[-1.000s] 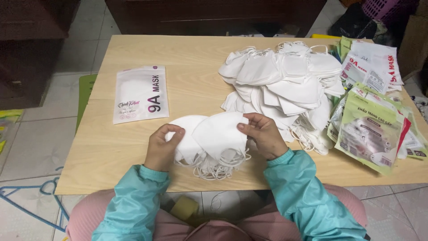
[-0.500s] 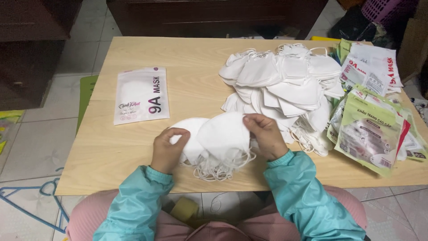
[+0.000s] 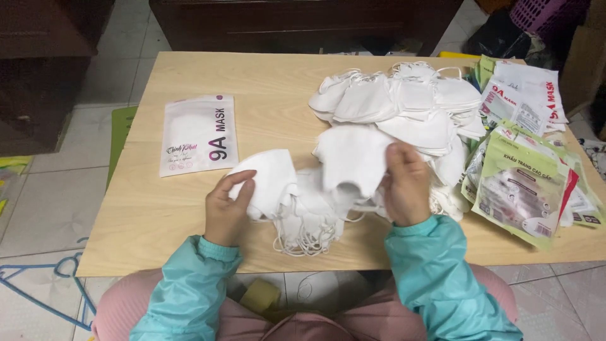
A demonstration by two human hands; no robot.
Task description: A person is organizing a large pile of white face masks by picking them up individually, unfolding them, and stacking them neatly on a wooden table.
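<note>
The left hand (image 3: pixel 226 205) pinches 1 white mask (image 3: pixel 268 180) at the near centre of the tabletop (image 3: pixel 158 215). The right hand (image 3: pixel 407 186) grips a second mask (image 3: pixel 353 158), apparently lifted, just right of the first. Loose masks (image 3: pixel 309 215) lie between both grips.

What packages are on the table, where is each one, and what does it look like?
White pouch: flat rectangle, purple trim, lying alone at table's left.
White-and-red pouches: overlapping stack, far right corner.
Green-edged pouches: fanned pile at right edge, clear fronts showing white masks.
</note>
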